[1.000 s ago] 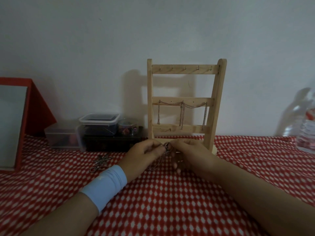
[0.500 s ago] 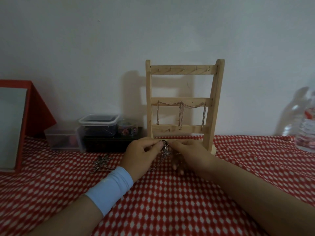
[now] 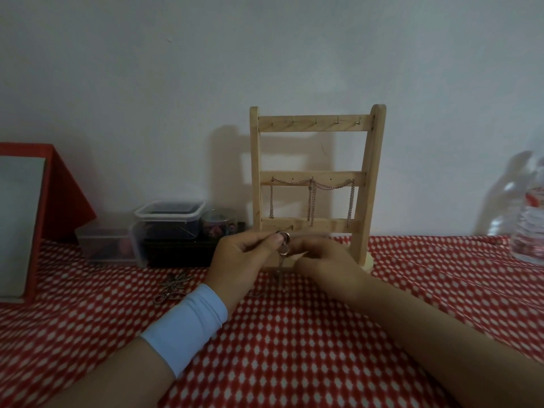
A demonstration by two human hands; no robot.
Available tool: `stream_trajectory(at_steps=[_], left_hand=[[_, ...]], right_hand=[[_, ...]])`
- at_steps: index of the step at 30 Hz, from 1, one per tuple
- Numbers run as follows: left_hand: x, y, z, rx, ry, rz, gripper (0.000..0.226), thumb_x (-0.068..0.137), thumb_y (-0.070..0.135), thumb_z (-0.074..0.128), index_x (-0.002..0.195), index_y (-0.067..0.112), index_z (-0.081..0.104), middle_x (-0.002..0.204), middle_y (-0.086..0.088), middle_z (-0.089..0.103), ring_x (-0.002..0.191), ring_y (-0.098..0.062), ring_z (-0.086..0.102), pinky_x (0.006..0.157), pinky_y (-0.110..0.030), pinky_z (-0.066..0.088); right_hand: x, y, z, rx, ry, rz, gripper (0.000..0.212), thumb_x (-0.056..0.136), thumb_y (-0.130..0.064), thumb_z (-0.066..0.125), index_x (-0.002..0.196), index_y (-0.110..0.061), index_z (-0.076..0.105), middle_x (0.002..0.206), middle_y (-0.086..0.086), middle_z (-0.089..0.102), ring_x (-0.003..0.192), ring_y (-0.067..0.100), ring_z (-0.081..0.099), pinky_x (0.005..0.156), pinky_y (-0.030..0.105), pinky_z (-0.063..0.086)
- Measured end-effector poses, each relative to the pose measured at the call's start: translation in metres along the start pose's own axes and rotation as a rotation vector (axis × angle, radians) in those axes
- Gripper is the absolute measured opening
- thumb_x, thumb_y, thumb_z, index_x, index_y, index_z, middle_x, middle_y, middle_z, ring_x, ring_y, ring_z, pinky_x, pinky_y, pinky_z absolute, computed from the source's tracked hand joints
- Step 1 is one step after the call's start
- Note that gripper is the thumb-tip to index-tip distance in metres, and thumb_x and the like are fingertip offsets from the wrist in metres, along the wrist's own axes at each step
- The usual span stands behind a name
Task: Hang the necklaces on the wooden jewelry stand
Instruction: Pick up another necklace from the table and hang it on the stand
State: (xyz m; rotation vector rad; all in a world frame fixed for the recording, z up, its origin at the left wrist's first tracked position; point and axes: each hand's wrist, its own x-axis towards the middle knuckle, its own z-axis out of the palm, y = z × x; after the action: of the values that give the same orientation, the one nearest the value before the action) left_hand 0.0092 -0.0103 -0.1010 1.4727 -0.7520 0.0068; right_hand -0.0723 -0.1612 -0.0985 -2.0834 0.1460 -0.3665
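Two bare hands met over the red-and-white chequered tablecloth point(image 3: 294, 348): the left hand point(image 3: 244, 260) pinched the ring end of a thin silver necklace point(image 3: 283, 251), the right hand point(image 3: 323, 257) steadying it. Just beyond stood the pale wooden ladder-shaped jewelry stand point(image 3: 316, 184), chains already draped. The hanging step seemed in hand; next, looping onto a lower-rail hook

Plastic containers point(image 3: 169, 219), water bottle point(image 3: 530, 225), red-checked tablecloth point(image 3: 294, 348)

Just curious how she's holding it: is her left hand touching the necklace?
Touching. The head view shows the left hand pinching the necklace at its ring, chain dangling below.
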Motion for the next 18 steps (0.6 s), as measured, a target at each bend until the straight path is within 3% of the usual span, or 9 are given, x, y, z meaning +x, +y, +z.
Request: stream_trajectory(at_steps=[2, 4, 8, 9, 11, 14, 18], left_hand=[[0.001, 0.004, 0.000, 0.019, -0.031, 0.033, 0.011, 0.086, 0.014, 0.070, 0.092, 0.014, 0.079, 0.090, 0.003, 0.074, 0.087, -0.004, 0.068, 0.077, -0.014, 0.051], [0.002, 0.004, -0.001, 0.032, -0.042, 0.017, 0.012, 0.086, 0.018, 0.070, 0.093, 0.017, 0.079, 0.094, 0.004, 0.074, 0.094, -0.006, 0.068, 0.086, -0.021, 0.052], [0.003, -0.001, -0.004, -0.209, -0.173, -0.192, 0.029, 0.081, 0.042, 0.073, 0.106, 0.028, 0.074, 0.105, -0.001, 0.073, 0.101, -0.019, 0.068, 0.097, -0.045, 0.052], [0.004, -0.005, -0.005, -0.234, -0.234, -0.241, 0.038, 0.075, 0.048, 0.077, 0.110, 0.032, 0.071, 0.107, -0.001, 0.072, 0.102, -0.020, 0.068, 0.098, -0.047, 0.052], [0.003, -0.010, -0.007, -0.034, -0.406, -0.266, 0.043, 0.070, 0.046, 0.080, 0.109, 0.039, 0.067, 0.110, 0.004, 0.072, 0.105, -0.016, 0.068, 0.098, -0.039, 0.051], [0.000, -0.011, -0.008, 0.243, -0.604, -0.231, 0.016, 0.091, 0.018, 0.066, 0.107, 0.015, 0.068, 0.092, -0.001, 0.076, 0.081, -0.015, 0.072, 0.082, -0.024, 0.054], [0.004, -0.011, -0.013, 0.248, -0.540, -0.278, 0.025, 0.101, 0.013, 0.047, 0.106, -0.001, 0.068, 0.060, 0.009, 0.063, 0.055, -0.006, 0.056, 0.059, -0.020, 0.045]], right_hand=[[-0.003, -0.003, -0.002, 0.145, -0.072, -0.087, 0.012, 0.095, -0.011, 0.065, 0.098, -0.009, 0.077, 0.101, 0.005, 0.077, 0.096, 0.010, 0.071, 0.090, 0.022, 0.055], [-0.001, -0.002, -0.002, 0.187, -0.035, -0.143, 0.020, 0.096, -0.013, 0.068, 0.092, 0.005, 0.074, 0.094, 0.021, 0.074, 0.081, 0.017, 0.067, 0.077, 0.025, 0.055], [0.002, 0.000, -0.001, 0.420, -0.058, -0.095, 0.023, 0.099, -0.014, 0.060, 0.100, 0.006, 0.071, 0.094, 0.023, 0.072, 0.075, 0.022, 0.066, 0.066, 0.029, 0.056], [0.002, -0.002, -0.002, 0.509, -0.072, -0.079, 0.023, 0.100, -0.015, 0.058, 0.101, 0.003, 0.071, 0.094, 0.021, 0.071, 0.077, 0.024, 0.067, 0.067, 0.031, 0.057], [0.004, -0.003, -0.005, 0.678, -0.062, -0.061, 0.022, 0.098, -0.018, 0.056, 0.098, -0.003, 0.071, 0.091, 0.017, 0.072, 0.078, 0.024, 0.067, 0.071, 0.035, 0.057], [0.006, -0.006, -0.011, 0.794, 0.033, -0.023, 0.020, 0.104, -0.018, 0.049, 0.101, -0.005, 0.065, 0.083, 0.010, 0.069, 0.071, 0.022, 0.064, 0.068, 0.033, 0.054], [0.006, -0.003, -0.014, 0.619, 0.209, 0.059, 0.020, 0.106, -0.021, 0.050, 0.103, -0.006, 0.063, 0.068, 0.003, 0.062, 0.056, 0.017, 0.053, 0.055, 0.031, 0.044]])
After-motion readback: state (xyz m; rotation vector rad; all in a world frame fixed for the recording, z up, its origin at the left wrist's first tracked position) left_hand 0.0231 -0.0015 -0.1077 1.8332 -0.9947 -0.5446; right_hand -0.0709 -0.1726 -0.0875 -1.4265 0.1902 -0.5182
